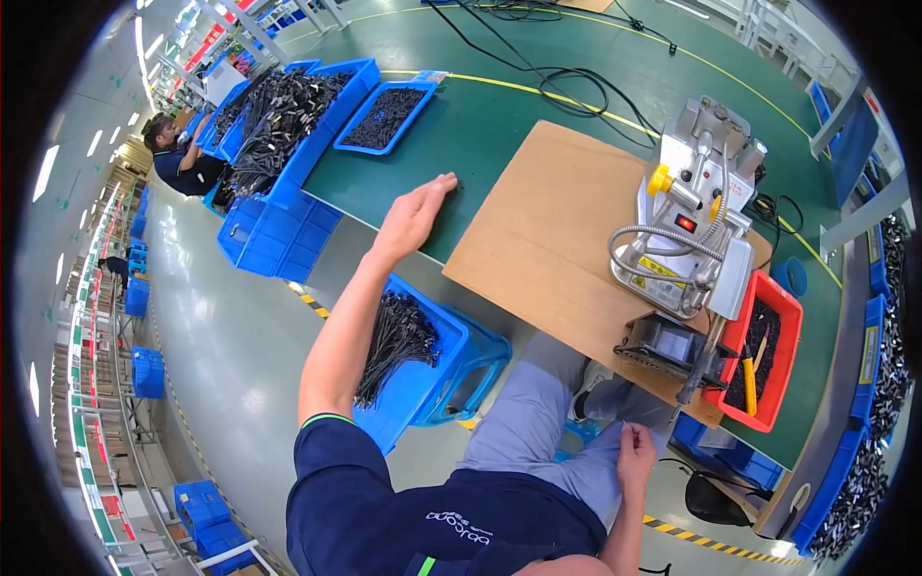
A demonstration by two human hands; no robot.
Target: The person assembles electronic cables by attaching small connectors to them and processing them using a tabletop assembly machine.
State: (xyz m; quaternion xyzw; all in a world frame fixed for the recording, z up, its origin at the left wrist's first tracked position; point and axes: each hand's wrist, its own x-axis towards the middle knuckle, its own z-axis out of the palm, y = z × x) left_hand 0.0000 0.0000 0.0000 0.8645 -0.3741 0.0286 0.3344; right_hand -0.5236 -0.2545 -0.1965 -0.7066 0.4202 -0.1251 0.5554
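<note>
My left hand (415, 219) reaches over the green tabletop (447, 144), its fingers stretched out and held close to one another. Just beyond the fingertips lies a tiny dark piece (460, 184). Low above my lap, my right hand (636, 455) has its fingers curled into a pinch; whatever is between them is too small to make out. In front of the right hand stands a silver bench machine (672, 254) with a yellow knob and a lit red switch. It rests on a brown board (547, 221). A small dark box with a screen (669, 341) sits at the board's near edge.
Right of the machine, a red bin (789, 331) holds small black parts and a yellow-handled tool (749, 384). Black cables fill a blue bin (451, 336) on a stool and a large bin (360, 72). A blue tray (423, 89) holds black parts. Another person (187, 168) sits far left.
</note>
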